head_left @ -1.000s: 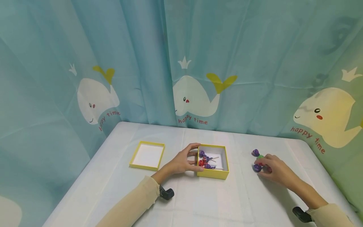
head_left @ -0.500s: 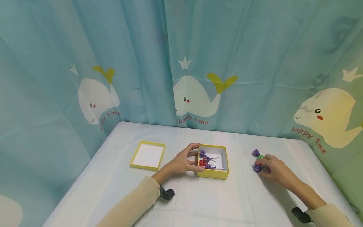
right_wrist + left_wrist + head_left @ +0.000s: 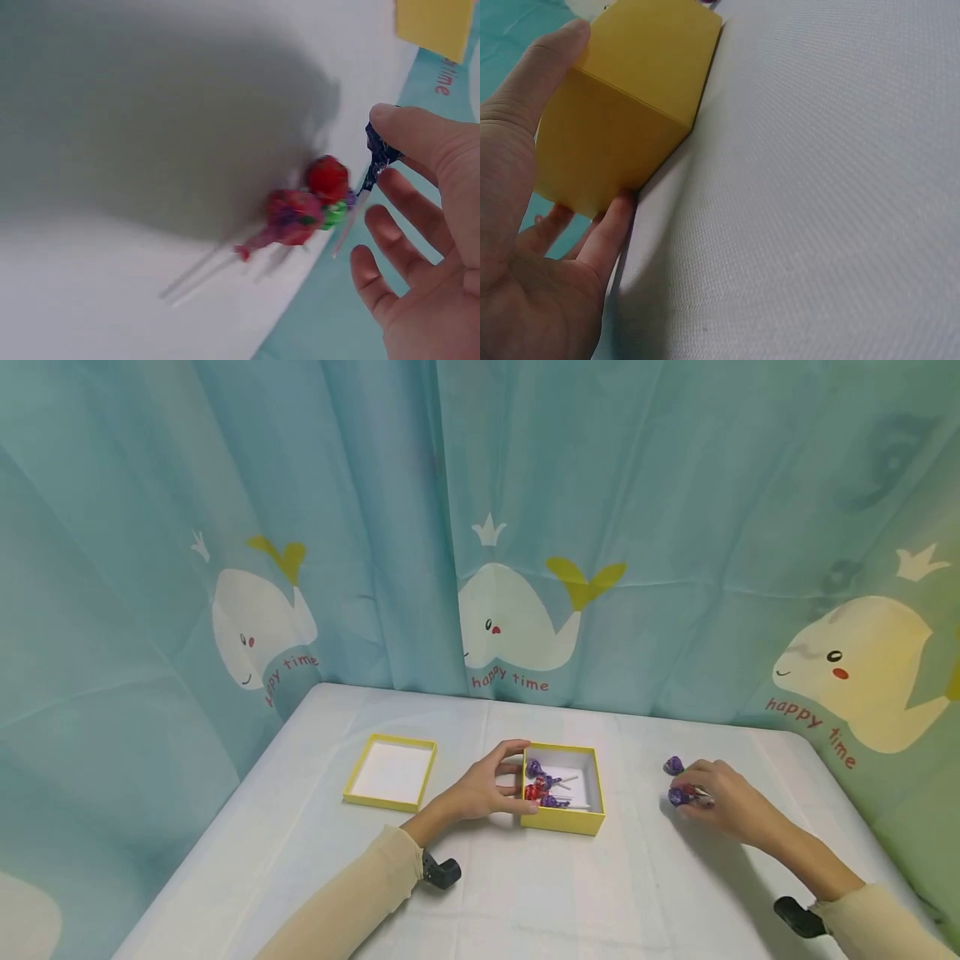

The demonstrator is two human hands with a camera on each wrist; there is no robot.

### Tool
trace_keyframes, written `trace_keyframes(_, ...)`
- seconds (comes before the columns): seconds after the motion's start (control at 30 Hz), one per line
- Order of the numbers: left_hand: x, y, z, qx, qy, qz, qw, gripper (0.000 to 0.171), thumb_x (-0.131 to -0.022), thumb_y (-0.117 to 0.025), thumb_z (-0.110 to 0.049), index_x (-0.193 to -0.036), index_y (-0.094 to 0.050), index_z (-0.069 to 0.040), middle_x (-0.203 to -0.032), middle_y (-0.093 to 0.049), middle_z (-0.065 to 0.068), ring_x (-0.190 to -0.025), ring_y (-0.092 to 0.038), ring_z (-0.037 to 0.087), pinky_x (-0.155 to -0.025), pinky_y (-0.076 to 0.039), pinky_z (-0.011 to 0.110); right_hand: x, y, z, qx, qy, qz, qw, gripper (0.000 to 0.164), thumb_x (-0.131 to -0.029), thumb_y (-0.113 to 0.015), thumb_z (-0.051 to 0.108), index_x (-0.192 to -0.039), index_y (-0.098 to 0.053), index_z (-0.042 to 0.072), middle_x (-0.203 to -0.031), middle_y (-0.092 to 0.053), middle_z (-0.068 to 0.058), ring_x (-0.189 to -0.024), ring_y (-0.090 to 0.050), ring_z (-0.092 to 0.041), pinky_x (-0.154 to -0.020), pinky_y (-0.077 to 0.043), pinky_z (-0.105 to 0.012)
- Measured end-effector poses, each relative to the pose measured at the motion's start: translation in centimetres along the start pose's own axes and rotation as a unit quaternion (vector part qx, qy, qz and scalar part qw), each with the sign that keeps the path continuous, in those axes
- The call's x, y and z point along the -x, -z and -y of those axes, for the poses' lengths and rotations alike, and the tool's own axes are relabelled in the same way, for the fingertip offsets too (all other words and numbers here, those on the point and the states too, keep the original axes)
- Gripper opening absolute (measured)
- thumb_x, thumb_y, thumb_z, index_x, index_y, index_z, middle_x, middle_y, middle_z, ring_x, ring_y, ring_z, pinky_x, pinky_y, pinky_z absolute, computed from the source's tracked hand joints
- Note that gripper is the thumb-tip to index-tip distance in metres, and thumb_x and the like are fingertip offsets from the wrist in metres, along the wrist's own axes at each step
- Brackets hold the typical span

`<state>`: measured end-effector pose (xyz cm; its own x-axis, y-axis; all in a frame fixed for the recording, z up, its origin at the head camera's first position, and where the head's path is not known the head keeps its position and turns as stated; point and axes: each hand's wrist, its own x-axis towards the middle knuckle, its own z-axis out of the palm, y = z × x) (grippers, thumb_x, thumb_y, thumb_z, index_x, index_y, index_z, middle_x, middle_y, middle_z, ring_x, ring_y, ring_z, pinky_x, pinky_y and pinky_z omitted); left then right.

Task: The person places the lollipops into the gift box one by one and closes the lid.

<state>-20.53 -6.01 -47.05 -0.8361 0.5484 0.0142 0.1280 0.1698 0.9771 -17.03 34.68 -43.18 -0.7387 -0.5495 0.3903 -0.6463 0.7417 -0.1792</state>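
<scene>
The right hand (image 3: 735, 806) is narrowed to a pinch, its thumb and a finger mostly hidden behind it holding a purple-wrapped lollipop (image 3: 380, 154). The white stick slants down past the other three fingers, which stay loosely parted. In the right wrist view, two red-wrapped lollipops (image 3: 292, 217) lie near those fingertips, with a green one (image 3: 335, 215) beside them (their outlines are blurred, so whether they all touch cannot be told). Just beyond the fingertips, in the head view, another purple lollipop (image 3: 672, 766) rests on the white tablecloth (image 3: 585, 893).

Well to the left of that hand, the left hand (image 3: 480, 789) grips the yellow box (image 3: 562, 822) by its left end, spread as wide as the wall between its fingers: thumb at the near corner, forefinger at the far one. The box stands upright and open; inside, close to the gripping hand, lie several purple and red lollipops (image 3: 533, 768), most of their sticks pointing away from it.

On the left hand's outer side, apart from it, a shallow yellow lid (image 3: 386, 772) lies inner face up. Beyond both hands hangs a blue-green curtain (image 3: 390, 527) printed with white whales and "happy time".
</scene>
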Motion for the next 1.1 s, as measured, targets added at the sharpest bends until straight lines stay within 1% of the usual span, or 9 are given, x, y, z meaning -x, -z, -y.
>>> trace_keyframes(0.1,0.0,0.0,0.2,0.003,0.0,-0.003,1.0,0.094,-0.08,-0.09,-0.013,-0.156,-0.037,-0.023,-0.164,-0.031,0.009,-0.142,-0.044,0.032,-0.104,-0.053,0.033,-0.7,0.8,0.3,-0.035,-0.013,0.02,0.999,0.03,-0.07,-0.091,0.002,-0.094,-0.075,0.009,-0.088,-0.07,0.005,-0.076,-0.061,-0.012,-0.062,-0.052,-0.032)
trace_keyframes(0.23,0.0,-0.1,0.4,0.009,0.004,-0.004,0.9999,0.095,-0.079,-0.09,-0.011,-0.157,-0.036,-0.021,-0.164,-0.031,0.009,-0.142,-0.044,0.031,-0.104,-0.053,0.033,-1.4,1.7,0.6,-0.083,-0.028,0.038,0.995,0.029,-0.076,-0.089,0.003,-0.101,-0.075,0.007,-0.091,-0.073,0.003,-0.074,-0.062,-0.003,-0.056,-0.052,-0.025)
trace_keyframes(0.33,0.0,-0.1,0.4,0.011,0.005,-0.005,0.9999,0.095,-0.079,-0.09,-0.011,-0.157,-0.036,-0.02,-0.164,-0.032,0.008,-0.142,-0.044,0.031,-0.104,-0.053,0.032,-2.0,2.3,1.0,-0.109,-0.032,0.049,0.992,0.031,-0.079,-0.087,0.003,-0.107,-0.073,0.009,-0.092,-0.072,0.005,-0.074,-0.06,-0.001,-0.052,-0.051,-0.022)
trace_keyframes(0.47,0.0,-0.2,0.4,0.009,0.006,-0.007,0.9999,0.094,-0.08,-0.09,-0.012,-0.157,-0.036,-0.02,-0.163,-0.032,0.009,-0.142,-0.045,0.031,-0.104,-0.053,0.033,-2.9,3.3,1.4,-0.141,-0.031,0.078,0.986,0.034,-0.085,-0.082,0.003,-0.115,-0.07,0.013,-0.085,-0.068,0.007,-0.066,-0.06,0.0,-0.048,-0.053,-0.022)
trace_keyframes(0.57,0.0,-0.2,0.2,0.007,0.008,-0.007,0.9999,0.095,-0.08,-0.09,-0.012,-0.157,-0.036,-0.021,-0.164,-0.032,0.01,-0.142,-0.044,0.031,-0.104,-0.053,0.033,-3.6,3.8,1.5,-0.142,-0.015,0.082,0.986,0.034,-0.086,-0.082,0.004,-0.116,-0.071,0.015,-0.085,-0.068,0.009,-0.067,-0.061,0.0,-0.052,-0.055,-0.023)
trace_keyframes(0.73,0.0,-0.2,0.0,0.004,0.005,-0.005,1.0,0.094,-0.08,-0.09,-0.012,-0.157,-0.036,-0.022,-0.164,-0.031,0.011,-0.142,-0.044,0.031,-0.104,-0.053,0.033,-4.8,4.5,1.8,-0.138,0.017,0.065,0.988,0.032,-0.083,-0.084,0.005,-0.111,-0.073,0.016,-0.094,-0.07,0.01,-0.078,-0.063,-0.002,-0.061,-0.058,-0.025)
trace_keyframes(0.83,0.0,-0.1,0.0,0.002,0.002,-0.003,1.0,0.093,-0.081,-0.089,-0.012,-0.157,-0.036,-0.023,-0.164,-0.031,0.01,-0.142,-0.044,0.031,-0.103,-0.054,0.032,-5.5,5.0,2.1,-0.158,0.009,0.081,0.984,0.03,-0.085,-0.083,0.006,-0.112,-0.072,0.016,-0.096,-0.071,0.009,-0.079,-0.065,-0.003,-0.062,-0.059,-0.026)
trace_keyframes(0.9,0.1,-0.1,-0.1,0.002,0.002,-0.002,1.0,0.093,-0.081,-0.089,-0.013,-0.157,-0.036,-0.023,-0.164,-0.031,0.009,-0.143,-0.044,0.031,-0.103,-0.053,0.032,-6.0,5.4,2.4,-0.169,-0.009,0.095,0.981,0.028,-0.087,-0.083,0.01,-0.112,-0.073,0.017,-0.097,-0.071,0.01,-0.08,-0.066,-0.004,-0.064,-0.06,-0.025)
trace_keyframes(1.1,0.1,-0.1,-0.2,0.003,0.002,-0.003,1.0,0.093,-0.081,-0.089,-0.012,-0.157,-0.036,-0.023,-0.164,-0.031,0.009,-0.143,-0.044,0.032,-0.104,-0.053,0.033,-7.5,6.2,3.3,-0.174,-0.046,0.131,0.975,0.028,-0.09,-0.081,0.018,-0.117,-0.072,0.014,-0.097,-0.07,0.008,-0.083,-0.066,-0.007,-0.066,-0.06,-0.025)
